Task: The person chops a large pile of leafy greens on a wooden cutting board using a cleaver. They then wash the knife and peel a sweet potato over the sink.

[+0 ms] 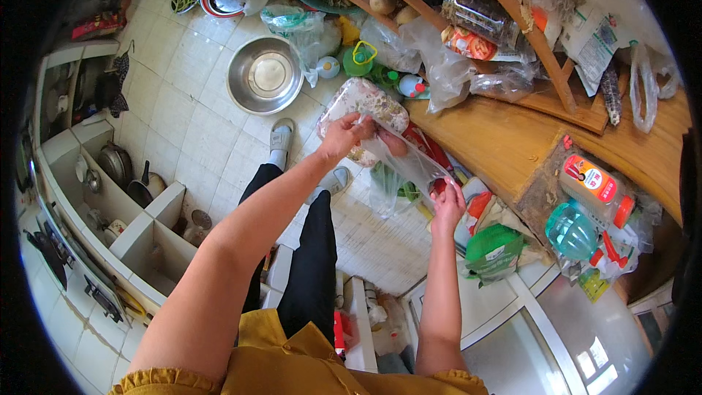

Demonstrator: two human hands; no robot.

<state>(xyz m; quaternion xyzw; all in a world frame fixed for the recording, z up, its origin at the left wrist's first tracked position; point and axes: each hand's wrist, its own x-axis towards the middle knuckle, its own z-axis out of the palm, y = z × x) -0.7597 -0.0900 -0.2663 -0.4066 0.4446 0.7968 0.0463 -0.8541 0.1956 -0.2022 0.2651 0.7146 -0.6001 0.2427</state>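
Note:
A clear plastic bag is stretched between my two hands. My left hand pinches one end of it, above a cushioned stool with a floral cover. On the other side, my right hand grips the bag's far edge, its fingers curled around the film. Through the bag a reddish shape and some green leaves show; whether they lie inside or behind it I cannot tell. A green plastic bag lies just beyond my right hand.
A steel basin stands on the tiled floor. Bottles, including a green one, crowd beside a wooden shelf loaded with bags and jars. Open tiled compartments with pans run along the left. My slippered feet are close to the stool.

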